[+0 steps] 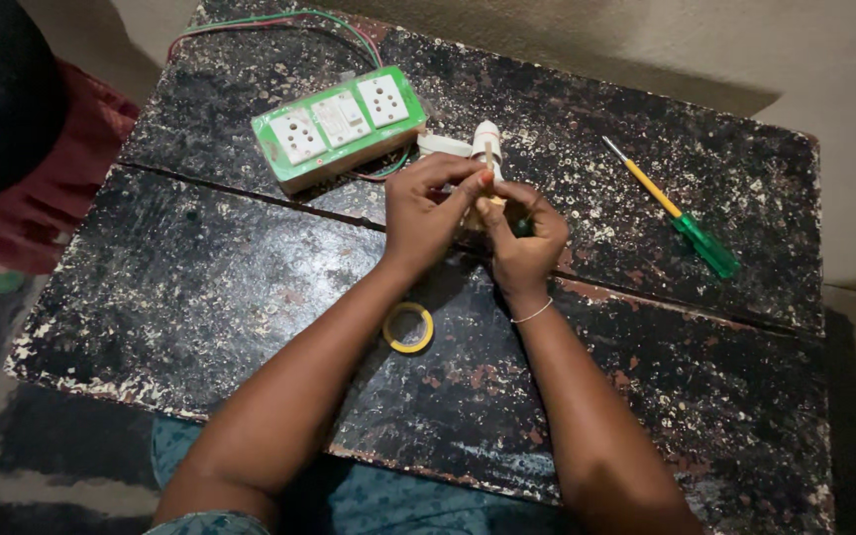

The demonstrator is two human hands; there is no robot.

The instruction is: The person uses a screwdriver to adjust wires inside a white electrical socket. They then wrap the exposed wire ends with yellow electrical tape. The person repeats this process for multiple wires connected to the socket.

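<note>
Both hands meeting at the centre of the frame over a worn black bench (pixel 200 297). Left hand (pixel 426 213) with fingers curled around a small white plug (pixel 487 139), held up just above centre. Right hand (pixel 525 238) touching it, fingers closed on a thin tool with a dark handle (pixel 521 227). Green socket board (pixel 339 124) near, upper left of centre. Yellow tape roll (pixel 408 327) below the hands. Green-handled screwdriver (pixel 681 213) well apart, at right.
</note>
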